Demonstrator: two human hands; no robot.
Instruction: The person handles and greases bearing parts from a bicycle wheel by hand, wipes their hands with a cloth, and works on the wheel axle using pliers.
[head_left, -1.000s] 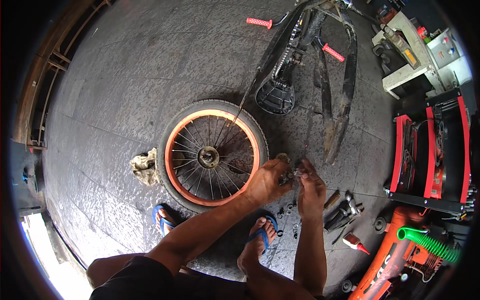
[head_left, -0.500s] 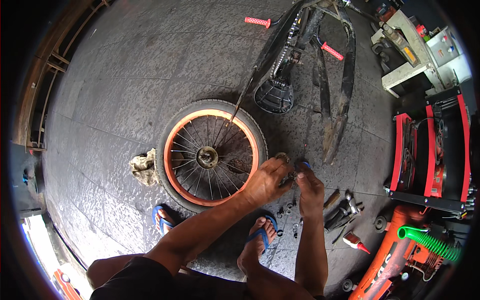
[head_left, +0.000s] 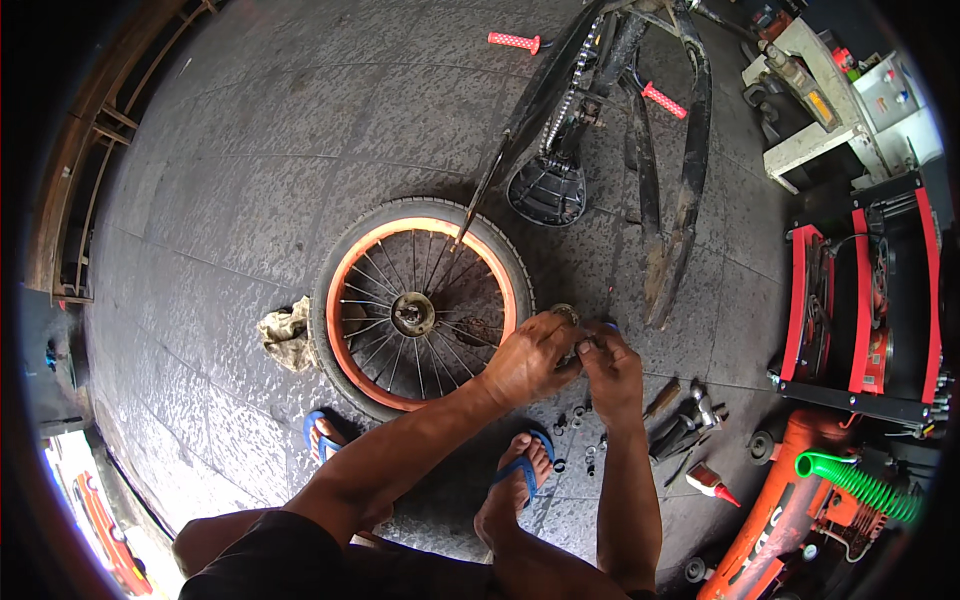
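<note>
**Small metal part between two working hands**

The small dark part (head_left: 582, 348) sits where the fingertips meet, just right of the wheel (head_left: 412, 314) and above the floor. The right hand (head_left: 612, 375) appears to pinch it between thumb and fingers; the left hand (head_left: 530, 360) is curled, though what it grips is hidden, so I cannot tell. At the left knuckles shows a round metal piece (head_left: 566, 313) – held or lying beyond, the view does not settle it.

The small part is probably light, stiff and hard to break, but easy to drop, and slick if greasy. A pinch on its outer edge should suit it best. The wheel, lying flat, looks far heavier and is better taken by tyre or rim than by its thin spokes.

Loose small parts (head_left: 590, 458) lie below the hands, with a hammer (head_left: 703, 405) to their right. As for writing, the orange tank (head_left: 770, 515) bears large dark lettering, and the bottle (head_left: 803, 88) on the white stand (head_left: 815, 158) has a yellow label – too small to read.
</note>
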